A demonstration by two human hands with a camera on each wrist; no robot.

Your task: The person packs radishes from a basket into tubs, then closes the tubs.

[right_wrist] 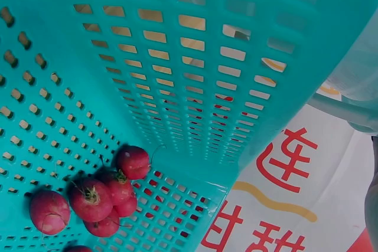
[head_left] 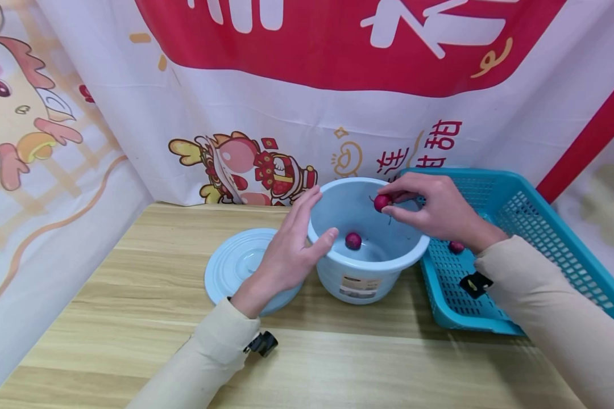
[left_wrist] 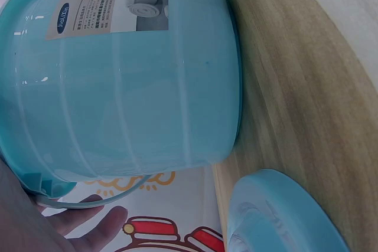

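- The right hand (head_left: pixel 432 207) is grasping one red radish (head_left: pixel 382 203), pinching it between thumb and fingers.
- That radish is hanging over the mouth of the pale blue bucket (head_left: pixel 331 278), toward its right side, with thin root strands sticking out.
- The left hand (head_left: pixel 289 244) is resting against the left side of the bucket; its fingers are stretching fairly straight along the outside, its thumb is lying at the rim, and it is not clenching.
- A second radish (head_left: pixel 353 241) is lying inside the bucket, on the bottom.
- The bucket is standing upright on the wooden table (head_left: pixel 133 301), showing a printed label (head_left: pixel 360 286) on its front.
- A thin handle (left_wrist: pixel 100 203) is hanging along the bucket's side, near the left fingers in the left wrist view.
- A round blue lid (head_left: pixel 227 267) is lying on the table left of the bucket, with the left hand and forearm partly covering it.
- A teal basket (head_left: pixel 442 318) is sitting just right of the bucket, under the right forearm.
- Several more radishes (right_wrist: pixel 91 200) are lying bunched together in the basket, as the right wrist view is showing.
- A printed cloth (head_left: pixel 297 108) is hanging behind the table, bearing red shapes and cartoon figures.
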